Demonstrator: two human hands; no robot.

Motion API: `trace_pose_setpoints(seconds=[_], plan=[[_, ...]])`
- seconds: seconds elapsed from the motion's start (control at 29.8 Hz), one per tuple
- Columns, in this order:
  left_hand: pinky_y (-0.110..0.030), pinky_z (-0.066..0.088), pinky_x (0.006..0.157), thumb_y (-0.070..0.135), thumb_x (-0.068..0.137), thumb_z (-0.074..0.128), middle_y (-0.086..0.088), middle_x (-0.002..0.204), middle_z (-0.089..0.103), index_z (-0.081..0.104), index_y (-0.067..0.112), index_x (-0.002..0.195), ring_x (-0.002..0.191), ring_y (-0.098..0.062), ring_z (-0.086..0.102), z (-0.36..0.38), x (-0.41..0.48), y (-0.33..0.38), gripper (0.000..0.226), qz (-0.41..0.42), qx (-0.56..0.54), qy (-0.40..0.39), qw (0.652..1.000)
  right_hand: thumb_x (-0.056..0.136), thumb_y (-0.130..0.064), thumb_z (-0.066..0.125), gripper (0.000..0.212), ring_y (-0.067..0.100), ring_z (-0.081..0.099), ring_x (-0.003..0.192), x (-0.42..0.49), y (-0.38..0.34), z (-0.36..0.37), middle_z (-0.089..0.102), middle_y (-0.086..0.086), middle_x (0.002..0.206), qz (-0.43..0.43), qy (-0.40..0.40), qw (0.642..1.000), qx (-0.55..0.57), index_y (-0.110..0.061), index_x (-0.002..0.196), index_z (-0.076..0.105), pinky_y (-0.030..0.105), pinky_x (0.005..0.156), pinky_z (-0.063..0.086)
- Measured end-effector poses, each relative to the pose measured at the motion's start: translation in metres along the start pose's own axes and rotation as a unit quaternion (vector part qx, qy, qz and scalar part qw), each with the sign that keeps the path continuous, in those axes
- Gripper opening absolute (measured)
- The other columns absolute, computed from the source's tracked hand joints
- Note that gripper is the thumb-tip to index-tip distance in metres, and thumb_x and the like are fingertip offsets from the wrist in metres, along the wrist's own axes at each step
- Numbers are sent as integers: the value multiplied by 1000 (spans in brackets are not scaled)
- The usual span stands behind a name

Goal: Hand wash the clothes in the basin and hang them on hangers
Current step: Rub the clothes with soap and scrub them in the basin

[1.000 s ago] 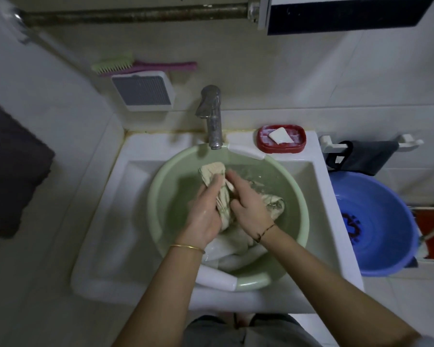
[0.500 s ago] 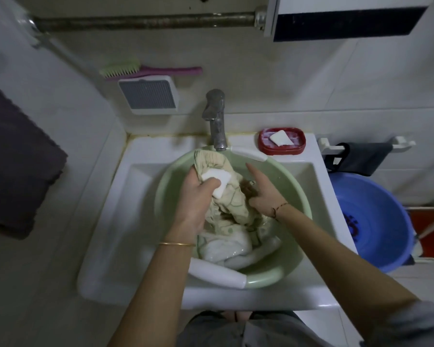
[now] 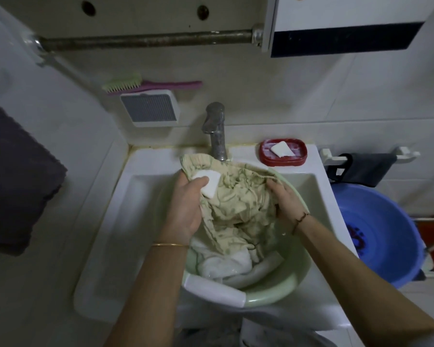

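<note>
Head view shows the left hand (image 3: 186, 204) curled around a white soap bar (image 3: 207, 182) and the waistband end of a beige patterned garment (image 3: 238, 204), while the right hand (image 3: 287, 201) pinches the cloth's other side, spreading it over the green basin (image 3: 281, 291) set in the sink (image 3: 110, 234). Soaked, the fabric likely hangs limp, heavy and slick with suds, so the gathered waistband looks the firmest place to grip. White laundry (image 3: 226, 265) lies underneath in the water.
</note>
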State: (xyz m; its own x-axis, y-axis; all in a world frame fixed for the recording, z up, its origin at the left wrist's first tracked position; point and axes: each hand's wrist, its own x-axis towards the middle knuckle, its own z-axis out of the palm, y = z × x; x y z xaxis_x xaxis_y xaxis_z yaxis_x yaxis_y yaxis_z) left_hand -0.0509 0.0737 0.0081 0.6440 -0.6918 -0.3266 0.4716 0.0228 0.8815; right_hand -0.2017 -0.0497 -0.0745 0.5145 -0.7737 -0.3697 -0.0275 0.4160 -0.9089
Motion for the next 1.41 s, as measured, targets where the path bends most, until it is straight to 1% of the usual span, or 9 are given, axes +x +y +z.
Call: trace_pose_setpoints(seconds=[0.17,0.34,0.47,0.67,0.84,1.01,1.18,1.31,1.41], plan=[[-47,49,94,-2,95,39,-25,115,61,54,4,118,102,-35,61,23,5,-39,28,-75,-66,4,995,91,-41,56,36,7,59,92,-24,-8,36,64,0,101,-127,-6,989,-80,-9,107,61,26,84,45],[-39,36,109,40,100,33,-17,129,58,55,3,129,122,-30,53,43,7,-49,51,-213,-196,-1,957,90,-45,41,37,14,47,70,-17,-8,64,49,-2,73,-263,28,882,-389,-17,69,52,31,60,31],[-40,38,108,47,99,31,-15,129,59,59,12,127,121,-27,54,55,7,-52,53,-203,-191,18,960,97,-41,40,35,25,56,76,9,-17,64,60,7,80,-169,133,867,-450,-20,70,48,30,59,33],[-38,48,94,65,91,31,-19,121,63,59,6,126,114,-31,59,48,9,-46,74,-231,-176,29,956,94,-32,46,38,30,58,71,-19,-10,67,61,11,70,-147,49,882,-446,-16,60,53,33,63,45],[-39,42,100,67,90,30,-17,127,60,56,9,130,119,-31,55,54,0,-46,75,-241,-190,-17,952,96,-37,43,34,32,61,81,5,-23,57,62,11,77,-90,98,877,-461,-20,69,54,29,62,40],[-37,46,96,66,91,32,-19,125,61,58,5,126,115,-31,58,44,9,-39,75,-219,-171,4,961,94,-33,46,33,31,61,78,-26,-12,72,68,15,80,-156,44,870,-466,-13,75,65,32,64,44],[-44,37,108,66,89,33,-17,126,61,58,9,128,120,-31,55,49,-2,-40,73,-227,-196,-31,954,97,-41,39,37,32,62,82,-1,-27,64,65,12,81,-100,109,872,-467,-19,73,58,30,65,43],[-39,47,96,67,87,37,-17,115,67,64,7,119,110,-30,61,38,3,-39,73,-222,-187,-16,957,92,-37,44,32,29,61,78,-35,-16,78,67,10,80,-153,44,851,-501,-22,69,59,30,61,42],[-35,49,91,63,91,35,-16,111,68,64,6,117,109,-28,62,44,3,-38,69,-210,-173,-26,962,94,-42,41,37,30,61,80,-13,-28,78,65,9,79,-136,99,855,-491,-20,70,59,30,64,43]])
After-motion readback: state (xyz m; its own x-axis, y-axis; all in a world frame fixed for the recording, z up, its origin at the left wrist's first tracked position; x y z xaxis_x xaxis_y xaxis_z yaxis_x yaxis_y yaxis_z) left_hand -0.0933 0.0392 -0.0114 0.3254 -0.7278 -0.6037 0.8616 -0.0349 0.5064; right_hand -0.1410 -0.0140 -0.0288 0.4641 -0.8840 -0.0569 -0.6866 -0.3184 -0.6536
